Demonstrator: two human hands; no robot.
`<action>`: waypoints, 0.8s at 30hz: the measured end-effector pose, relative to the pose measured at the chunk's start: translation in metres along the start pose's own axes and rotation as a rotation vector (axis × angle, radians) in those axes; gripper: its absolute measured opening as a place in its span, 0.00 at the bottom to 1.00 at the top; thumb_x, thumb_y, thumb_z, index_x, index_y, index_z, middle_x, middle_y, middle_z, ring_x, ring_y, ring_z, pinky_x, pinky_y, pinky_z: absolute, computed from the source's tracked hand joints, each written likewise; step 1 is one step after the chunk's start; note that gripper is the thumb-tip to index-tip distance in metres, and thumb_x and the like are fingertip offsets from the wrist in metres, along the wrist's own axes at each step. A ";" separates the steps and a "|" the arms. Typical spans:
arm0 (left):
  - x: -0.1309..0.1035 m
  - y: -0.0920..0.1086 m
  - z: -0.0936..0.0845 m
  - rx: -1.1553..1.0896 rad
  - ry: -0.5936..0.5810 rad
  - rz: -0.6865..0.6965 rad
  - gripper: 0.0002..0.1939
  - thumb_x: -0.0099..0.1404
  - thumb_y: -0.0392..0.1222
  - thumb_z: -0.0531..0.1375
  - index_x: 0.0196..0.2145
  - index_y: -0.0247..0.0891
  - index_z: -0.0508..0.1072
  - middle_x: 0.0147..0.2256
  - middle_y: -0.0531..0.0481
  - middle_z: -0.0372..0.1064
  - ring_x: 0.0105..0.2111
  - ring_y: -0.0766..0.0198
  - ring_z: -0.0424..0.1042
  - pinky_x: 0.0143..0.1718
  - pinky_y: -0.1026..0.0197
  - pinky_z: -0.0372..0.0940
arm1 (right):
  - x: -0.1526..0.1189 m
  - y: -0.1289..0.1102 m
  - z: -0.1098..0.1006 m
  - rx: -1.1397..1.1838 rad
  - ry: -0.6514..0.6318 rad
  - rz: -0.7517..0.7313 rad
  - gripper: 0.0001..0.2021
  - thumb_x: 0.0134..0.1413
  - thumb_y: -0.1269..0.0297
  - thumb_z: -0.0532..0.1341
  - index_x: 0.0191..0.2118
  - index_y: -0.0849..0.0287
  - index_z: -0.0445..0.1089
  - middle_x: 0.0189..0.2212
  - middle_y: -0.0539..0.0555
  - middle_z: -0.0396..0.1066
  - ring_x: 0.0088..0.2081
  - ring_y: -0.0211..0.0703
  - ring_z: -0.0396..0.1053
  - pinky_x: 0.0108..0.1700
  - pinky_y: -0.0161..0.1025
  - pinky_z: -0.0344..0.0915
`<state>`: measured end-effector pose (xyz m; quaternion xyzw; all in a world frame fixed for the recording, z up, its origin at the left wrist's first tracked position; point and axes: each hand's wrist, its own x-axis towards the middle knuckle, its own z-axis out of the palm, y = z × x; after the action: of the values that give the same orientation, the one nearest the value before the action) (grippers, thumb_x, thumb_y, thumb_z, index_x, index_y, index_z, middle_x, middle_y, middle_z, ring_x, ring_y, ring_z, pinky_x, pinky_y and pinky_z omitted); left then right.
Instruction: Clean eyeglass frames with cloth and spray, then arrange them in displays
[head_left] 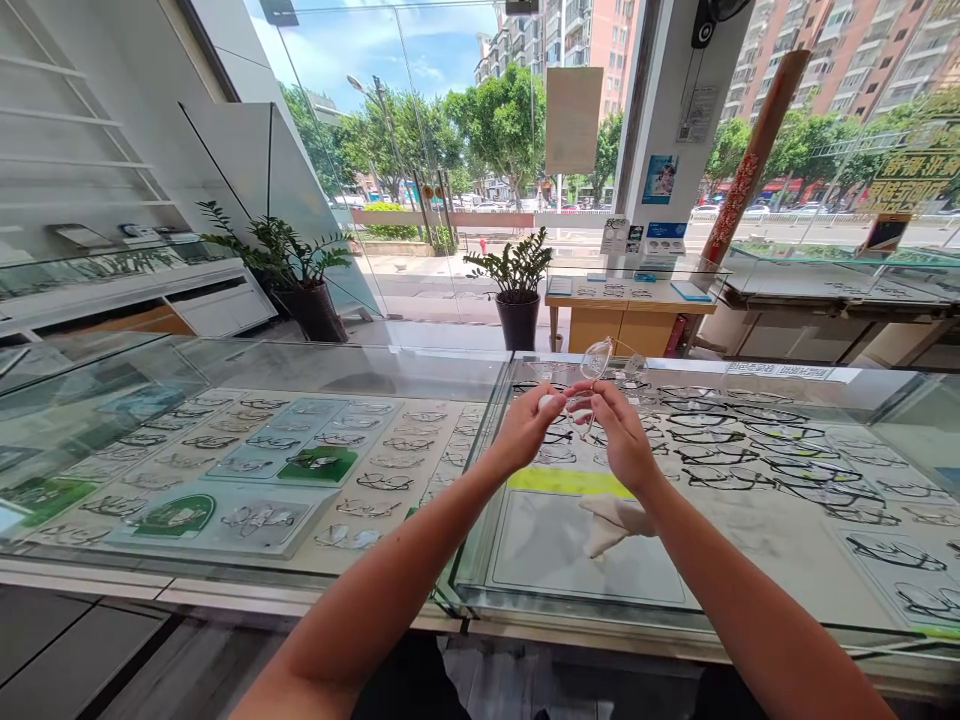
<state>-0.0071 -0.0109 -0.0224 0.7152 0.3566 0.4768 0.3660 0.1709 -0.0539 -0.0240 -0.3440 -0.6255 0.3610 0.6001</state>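
Note:
A pair of thin-rimmed eyeglasses [598, 358] is held up above the glass counter, one clear lens rising over my fingers. My left hand [531, 425] is closed at the left side of the glasses, thumb and fingers pinched together. A small white thing [547, 402] shows at its thumb; I cannot make out what it is. My right hand [616, 428] grips the glasses from the right, its fingers bent around the frame. Part of the lower lens is hidden by the fingers. Below my right wrist a crumpled beige cloth [616, 524] lies on the counter top.
The glass display counter [480, 545] spans the front, with rows of eyeglasses [720, 450] inside on the right and more on the left. Green display cards [322, 462] sit among them. Beyond stand potted plants [517, 320], a wooden cabinet [626, 325] and large windows.

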 end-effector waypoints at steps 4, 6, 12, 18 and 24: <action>-0.002 0.001 0.001 0.064 -0.012 0.031 0.29 0.74 0.69 0.56 0.32 0.41 0.70 0.32 0.51 0.68 0.35 0.58 0.65 0.38 0.57 0.58 | -0.001 0.001 0.002 -0.006 -0.011 0.015 0.19 0.75 0.43 0.56 0.55 0.50 0.75 0.57 0.58 0.78 0.51 0.52 0.78 0.49 0.49 0.78; -0.002 0.000 0.001 0.070 -0.022 0.030 0.29 0.74 0.70 0.55 0.32 0.40 0.70 0.32 0.50 0.69 0.35 0.57 0.66 0.39 0.57 0.59 | -0.001 0.000 0.001 0.001 -0.011 0.017 0.19 0.74 0.43 0.57 0.54 0.50 0.76 0.57 0.57 0.78 0.51 0.52 0.77 0.49 0.49 0.78; 0.006 -0.011 -0.008 -0.015 0.022 0.012 0.29 0.74 0.72 0.55 0.35 0.42 0.71 0.35 0.49 0.69 0.38 0.56 0.68 0.44 0.56 0.65 | 0.002 -0.006 -0.005 0.028 -0.004 0.018 0.19 0.74 0.44 0.57 0.54 0.49 0.75 0.56 0.58 0.79 0.54 0.54 0.77 0.51 0.50 0.77; 0.031 -0.044 -0.040 0.201 0.281 -0.151 0.25 0.74 0.68 0.53 0.36 0.42 0.69 0.36 0.49 0.70 0.39 0.56 0.69 0.46 0.55 0.65 | 0.005 -0.010 -0.011 0.038 -0.011 0.030 0.19 0.74 0.44 0.55 0.55 0.51 0.74 0.55 0.59 0.80 0.50 0.53 0.78 0.52 0.51 0.76; 0.046 -0.095 -0.079 0.439 0.405 -0.399 0.12 0.70 0.47 0.61 0.48 0.43 0.67 0.43 0.43 0.73 0.46 0.49 0.71 0.52 0.49 0.64 | 0.007 -0.003 -0.014 0.078 0.014 0.031 0.19 0.74 0.45 0.57 0.55 0.50 0.75 0.56 0.58 0.79 0.51 0.53 0.77 0.51 0.49 0.74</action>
<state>-0.0838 0.0887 -0.0630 0.5841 0.6484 0.4402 0.2113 0.1843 -0.0487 -0.0181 -0.3324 -0.6014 0.3921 0.6116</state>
